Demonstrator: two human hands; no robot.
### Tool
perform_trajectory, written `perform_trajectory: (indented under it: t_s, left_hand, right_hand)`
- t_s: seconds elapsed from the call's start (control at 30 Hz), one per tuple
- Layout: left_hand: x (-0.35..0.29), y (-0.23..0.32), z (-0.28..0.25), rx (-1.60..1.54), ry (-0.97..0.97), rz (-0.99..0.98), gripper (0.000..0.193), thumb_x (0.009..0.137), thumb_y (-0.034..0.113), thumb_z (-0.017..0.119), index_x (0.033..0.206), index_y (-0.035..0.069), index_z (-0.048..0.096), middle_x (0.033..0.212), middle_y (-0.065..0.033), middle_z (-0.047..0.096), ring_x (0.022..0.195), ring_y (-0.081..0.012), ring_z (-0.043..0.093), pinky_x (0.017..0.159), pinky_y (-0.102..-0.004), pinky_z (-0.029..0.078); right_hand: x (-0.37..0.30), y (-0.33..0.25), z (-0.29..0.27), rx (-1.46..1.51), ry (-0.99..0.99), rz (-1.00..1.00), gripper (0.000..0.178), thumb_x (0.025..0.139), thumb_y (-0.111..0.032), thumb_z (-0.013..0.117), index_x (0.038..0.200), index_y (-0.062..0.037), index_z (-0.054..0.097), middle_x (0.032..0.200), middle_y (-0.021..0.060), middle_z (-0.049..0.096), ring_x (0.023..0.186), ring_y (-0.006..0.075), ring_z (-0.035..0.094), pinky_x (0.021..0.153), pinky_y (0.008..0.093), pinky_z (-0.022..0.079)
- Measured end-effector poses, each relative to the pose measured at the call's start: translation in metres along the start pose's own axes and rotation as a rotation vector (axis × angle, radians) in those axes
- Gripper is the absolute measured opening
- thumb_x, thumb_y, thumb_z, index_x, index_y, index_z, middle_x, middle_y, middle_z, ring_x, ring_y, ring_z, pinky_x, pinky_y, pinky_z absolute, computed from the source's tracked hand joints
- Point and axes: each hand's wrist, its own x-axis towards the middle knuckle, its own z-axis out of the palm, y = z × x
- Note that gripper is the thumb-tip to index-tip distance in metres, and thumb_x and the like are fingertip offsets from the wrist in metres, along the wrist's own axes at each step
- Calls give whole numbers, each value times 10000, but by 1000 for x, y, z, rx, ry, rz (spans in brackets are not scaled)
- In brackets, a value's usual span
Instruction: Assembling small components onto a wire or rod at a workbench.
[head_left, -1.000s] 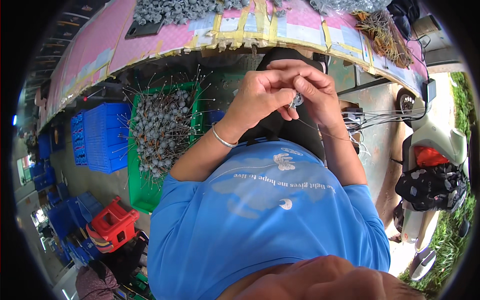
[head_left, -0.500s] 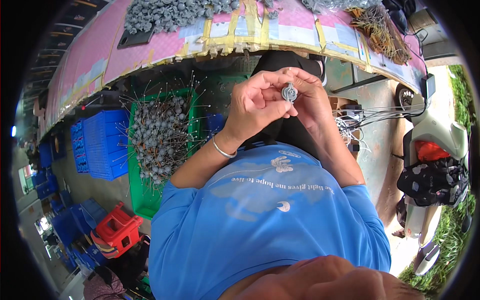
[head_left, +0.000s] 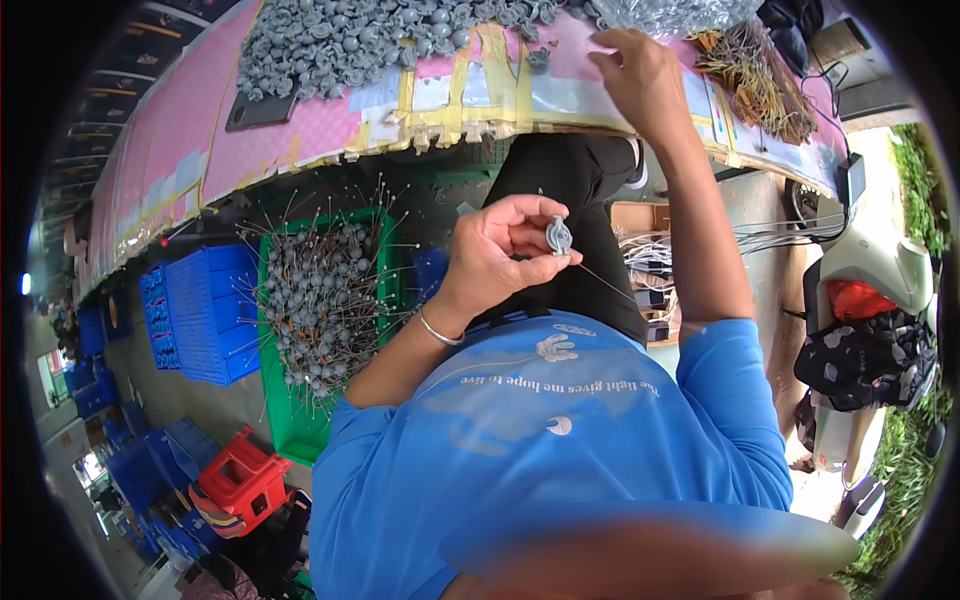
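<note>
A small grey round piece [head_left: 559, 236], shaped like a flower head, is pinched between the fingertips of my left hand [head_left: 500, 245] above my lap. A thin wire runs from near it toward the lower right. My right hand [head_left: 643, 85] is stretched over the table's near edge, close to a clear plastic bag [head_left: 670, 14]. Its fingers are bent a little and apart, with nothing visible between them. To the left of that hand, a single grey piece [head_left: 538, 58] lies near the big pile of grey flower-shaped pieces [head_left: 340, 45].
The table [head_left: 225, 160] has a pink, taped cover. A dark phone [head_left: 262, 110] and a bundle of brown wires [head_left: 765, 85] lie on it. At my left, a green crate [head_left: 300, 435] holds many wired grey balls, beside blue crates [head_left: 212, 315]. White wires [head_left: 650, 250] hang at my right.
My right hand has left the grey piece and moved up and right over the table. My left hand keeps the piece, now slightly lower and further left.
</note>
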Motion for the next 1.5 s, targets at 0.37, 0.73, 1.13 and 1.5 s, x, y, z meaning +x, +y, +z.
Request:
perform_trajectory:
  t_s: [0.37, 0.73, 1.13, 1.5]
  left_hand:
    - [7, -10, -12, 23, -43, -142, 417, 787, -131, 715, 1176, -78, 575, 937, -114, 682, 912, -229, 709, 843, -359, 599]
    - [5, -10, -4, 95, -28, -180, 397, 762, -119, 737, 1130, -80, 595, 926, -114, 688, 874, -208, 715, 823, -312, 587]
    - [1, 7, -15, 211, 243, 130, 384, 763, -95, 757, 1118, -59, 615, 959, -101, 698, 861, -158, 698, 781, -278, 585]
    - [-1, 16, -6, 356, 285, 256, 400, 727, -54, 787, 1101, -20, 652, 935, -81, 726, 840, -120, 707, 739, -253, 577]
  right_hand:
    - [9, 37, -5, 53, -92, 142, 213, 843, -114, 606, 1013, -53, 719, 881, 154, 705, 779, 254, 682, 748, 332, 518]
    - [12, 13, 12, -389, -194, 100, 246, 843, -299, 677, 959, -84, 715, 830, 191, 686, 759, 379, 668, 699, 431, 529]
    - [-69, -64, -19, 223, -109, 88, 307, 835, -76, 688, 1140, -42, 677, 917, 107, 726, 792, 165, 688, 726, 285, 525]
    - [-123, -101, -45, 811, -277, 245, 242, 871, 22, 677, 1111, 1, 692, 1002, 52, 699, 936, 115, 644, 844, 261, 516]
